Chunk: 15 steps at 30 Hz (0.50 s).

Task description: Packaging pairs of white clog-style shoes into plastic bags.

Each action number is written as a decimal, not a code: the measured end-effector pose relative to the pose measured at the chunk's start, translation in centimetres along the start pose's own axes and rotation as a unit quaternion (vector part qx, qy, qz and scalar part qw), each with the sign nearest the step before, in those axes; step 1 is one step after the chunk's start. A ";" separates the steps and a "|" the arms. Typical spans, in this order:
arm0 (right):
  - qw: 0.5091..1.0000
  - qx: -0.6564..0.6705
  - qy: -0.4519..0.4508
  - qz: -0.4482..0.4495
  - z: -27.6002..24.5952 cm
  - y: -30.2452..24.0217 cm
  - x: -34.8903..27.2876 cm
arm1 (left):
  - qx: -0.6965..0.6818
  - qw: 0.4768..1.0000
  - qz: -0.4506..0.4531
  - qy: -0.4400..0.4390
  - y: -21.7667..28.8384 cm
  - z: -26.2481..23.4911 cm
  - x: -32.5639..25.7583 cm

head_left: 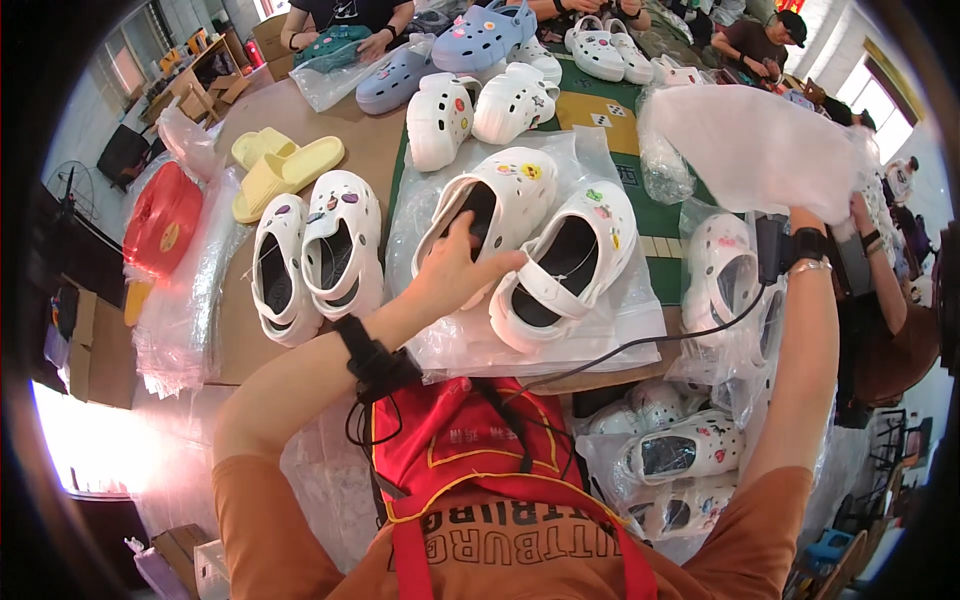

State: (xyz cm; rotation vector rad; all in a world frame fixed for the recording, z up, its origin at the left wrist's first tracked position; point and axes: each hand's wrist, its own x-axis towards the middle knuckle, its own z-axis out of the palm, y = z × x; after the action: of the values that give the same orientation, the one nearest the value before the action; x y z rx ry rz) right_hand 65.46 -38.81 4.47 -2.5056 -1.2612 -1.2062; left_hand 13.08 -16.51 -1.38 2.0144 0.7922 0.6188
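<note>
The left hand [452,270] is lying on a big white clog [520,180] with yellow and other coloured charms, near the front edge of the table [236,350]. Its fingers are spread rather wide: the index finger reaches into the shoe's opening, and the thumb is stretched away toward the heel strap of the second white clog [608,240], just beside. I cannot tell if this hand grips the rim or only touches it. Both clogs stand on clear plastic wrapping [630,325], toes pointing away from the person. The right hand [804,217] is raised at the right side, and a translucent plastic bag [750,140] is spread in front of it. Its fingers are mostly hidden behind this plastic, so I cannot tell how far they are opened or what they hold. To the left of the big clogs there is a smaller white pair [345,230] with dark charms, and behind it two yellow slides [290,170]. Further away stand another white pair [440,120] and blue clogs [485,40]. On the right, below the raised hand, wrapped clogs [718,265] lie in clear bags.
</note>
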 end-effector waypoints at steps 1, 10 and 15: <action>1.000 -0.004 -0.003 0.007 0.0 -1.2 0.7 | 0.045 0.996 -0.026 -0.078 0.7 0.0 0.8; 0.929 0.187 -0.314 -0.055 -8.1 -18.2 -0.9 | 0.262 0.942 0.000 -0.211 4.7 2.3 -0.3; 0.853 0.347 -0.386 0.057 -11.0 -17.5 0.8 | 0.291 0.933 0.039 -0.208 4.4 2.0 -0.1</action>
State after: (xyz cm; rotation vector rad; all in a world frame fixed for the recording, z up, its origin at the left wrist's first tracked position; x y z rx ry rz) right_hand 46.59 -31.25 8.13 -2.4219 -1.2939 0.3533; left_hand 15.68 -19.51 1.39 2.6038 0.6824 -0.0344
